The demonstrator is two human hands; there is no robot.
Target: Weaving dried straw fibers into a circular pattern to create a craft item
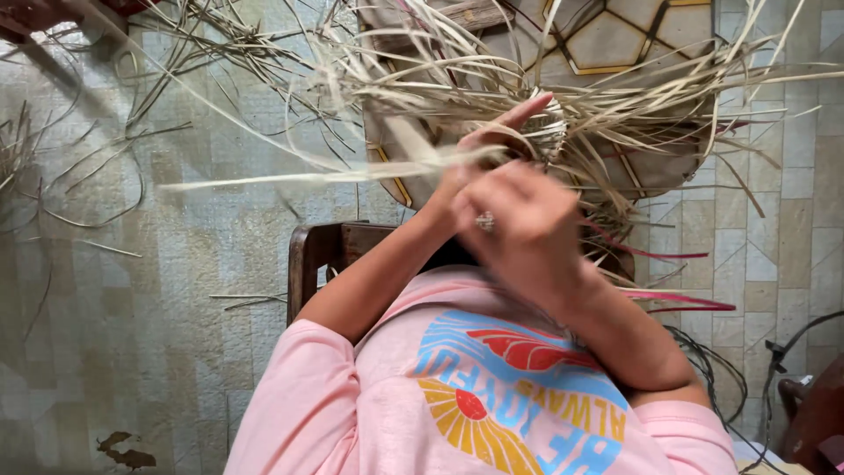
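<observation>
Left hand: your left hand (479,158) is closed around the woven bundle (541,132), with one finger stretched up over its top. It holds the work in front of your chest, above the wooden chair (312,259).
Right hand: your right hand (527,220) sits just below the left, fingers curled in with a ring showing. It is blurred, so you cannot tell from here whether it pinches a strip or only brushes one.
The work: the bundle is a small tight coil of pale strips, with long loose ends (668,105) fanning out on all sides, most of them up and to the right.
Long strip: one flat pale strip (290,176) runs out to the left from between your hands, nearly level.
Doing it well: keep the left hand firm on the coil so the weave does not slacken. Draw the long strip snug and flat, not twisted, before you lay it in. Lift the loose ends clear so none gets caught under the strip you are working.
Watch for: the dry strips look brittle, so bend them gently instead of creasing them.
Around you: more strips lie scattered on the tiled floor (176,290), and some reddish strips (677,299) trail by your right arm.
</observation>
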